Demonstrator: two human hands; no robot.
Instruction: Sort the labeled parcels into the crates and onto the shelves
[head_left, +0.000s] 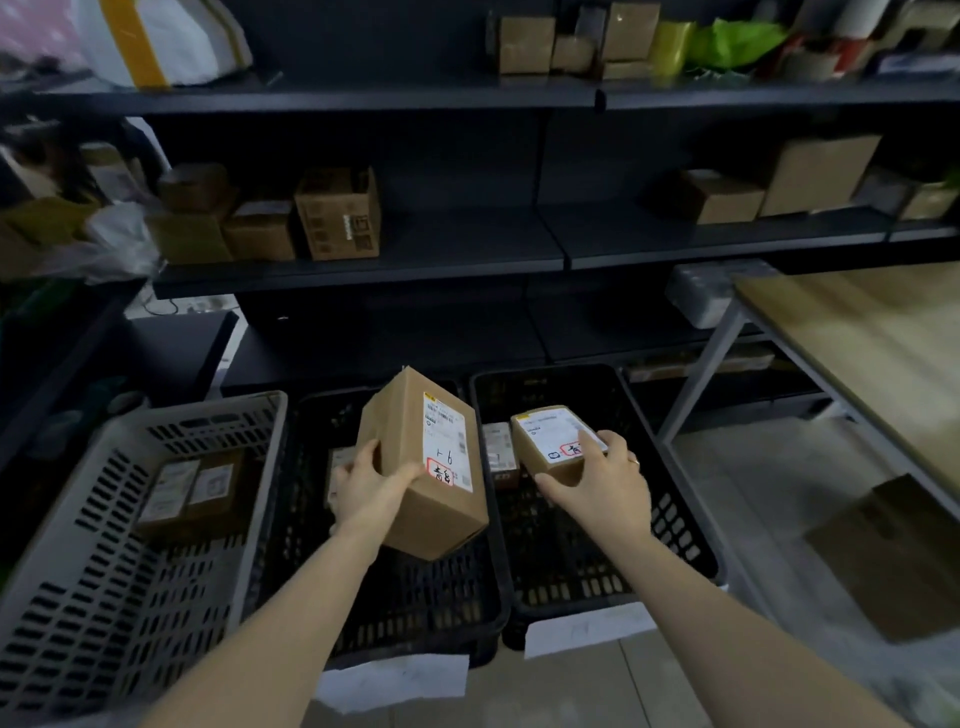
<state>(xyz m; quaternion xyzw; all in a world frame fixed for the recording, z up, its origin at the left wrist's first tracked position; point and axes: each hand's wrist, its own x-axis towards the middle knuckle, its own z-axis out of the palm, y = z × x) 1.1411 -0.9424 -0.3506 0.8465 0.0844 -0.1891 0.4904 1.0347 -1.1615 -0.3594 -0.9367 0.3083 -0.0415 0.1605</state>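
Observation:
My left hand (371, 480) grips a tall brown cardboard parcel (415, 499) with a white label, held tilted above the middle black crate (493, 597). My right hand (597, 478) holds a smaller brown labeled parcel (545, 441) over the right black crate (691, 530). Another small parcel (498, 452) lies inside that right crate. A grey crate (78, 571) on the left holds two flat labeled parcels (192, 491). Part of a parcel (340, 460) shows in the middle crate behind my left hand.
Dark metal shelves (363, 270) behind the crates carry several cardboard boxes and bags. A wooden table (872, 353) with a grey metal frame stands at the right. A brown box (898, 561) sits on the floor under it. White paper tags (395, 680) hang on the black crates' fronts.

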